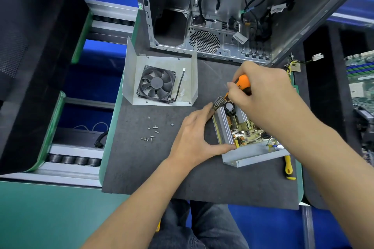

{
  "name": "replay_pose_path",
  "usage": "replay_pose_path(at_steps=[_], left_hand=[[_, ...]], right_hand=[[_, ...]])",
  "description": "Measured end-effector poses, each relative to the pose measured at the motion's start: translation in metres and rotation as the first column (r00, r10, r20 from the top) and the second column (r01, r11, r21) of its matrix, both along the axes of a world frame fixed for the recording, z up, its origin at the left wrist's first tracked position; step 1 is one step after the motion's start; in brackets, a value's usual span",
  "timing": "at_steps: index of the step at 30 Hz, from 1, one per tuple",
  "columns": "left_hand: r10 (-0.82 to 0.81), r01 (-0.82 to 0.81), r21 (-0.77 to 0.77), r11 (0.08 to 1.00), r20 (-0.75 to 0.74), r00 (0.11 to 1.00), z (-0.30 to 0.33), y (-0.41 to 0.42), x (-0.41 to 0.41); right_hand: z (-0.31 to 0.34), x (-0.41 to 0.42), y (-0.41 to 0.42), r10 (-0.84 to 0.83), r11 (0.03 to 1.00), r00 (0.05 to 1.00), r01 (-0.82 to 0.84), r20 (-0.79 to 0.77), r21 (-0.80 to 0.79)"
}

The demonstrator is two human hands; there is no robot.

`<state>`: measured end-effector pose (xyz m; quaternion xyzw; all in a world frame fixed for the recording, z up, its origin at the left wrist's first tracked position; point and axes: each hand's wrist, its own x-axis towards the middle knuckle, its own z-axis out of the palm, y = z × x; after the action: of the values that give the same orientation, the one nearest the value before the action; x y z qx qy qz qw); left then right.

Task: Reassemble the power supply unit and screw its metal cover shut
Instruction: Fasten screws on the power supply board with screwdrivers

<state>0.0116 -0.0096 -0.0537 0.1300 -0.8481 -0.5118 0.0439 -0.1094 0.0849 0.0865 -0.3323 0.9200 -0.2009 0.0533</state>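
Note:
The open power supply base (251,156) lies on the dark mat with its circuit board (245,129) and heatsinks exposed. My left hand (194,137) grips its left side, thumb at the near corner and fingers at the far corner. My right hand (261,89) holds an orange screwdriver (241,83) upright over the far end of the board. The metal cover (162,81) lies upside down to the left, with a black fan (155,85) fixed inside it. Several loose screws (151,133) lie on the mat between cover and base.
An open computer case (222,16) with cables stands behind the mat. A yellow-handled tool (288,166) lies right of the base. A motherboard (362,79) sits at the far right. Roller racks (74,159) are on the left. The mat's front edge is near my legs.

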Motion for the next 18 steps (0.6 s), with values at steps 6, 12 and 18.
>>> replay_pose_path(at_steps=[6, 12, 18], left_hand=[[-0.013, 0.013, -0.002, 1.000, 0.031, 0.999, -0.0002, 0.0000, 0.0001], [-0.018, 0.018, -0.020, 1.000, 0.031, 0.999, -0.0024, 0.0000, -0.0006], [-0.026, 0.027, -0.034, 0.999, 0.037, 0.999, -0.0023, -0.0008, -0.0007]], right_hand=[[-0.0024, 0.0040, 0.0052, 0.000, 0.999, 0.999, -0.002, -0.046, -0.043], [-0.0041, 0.0068, 0.0094, 0.001, 0.999, 0.999, -0.003, -0.043, -0.043], [-0.0025, 0.0065, 0.0087, 0.027, 0.999, 0.998, -0.029, -0.064, -0.036]])
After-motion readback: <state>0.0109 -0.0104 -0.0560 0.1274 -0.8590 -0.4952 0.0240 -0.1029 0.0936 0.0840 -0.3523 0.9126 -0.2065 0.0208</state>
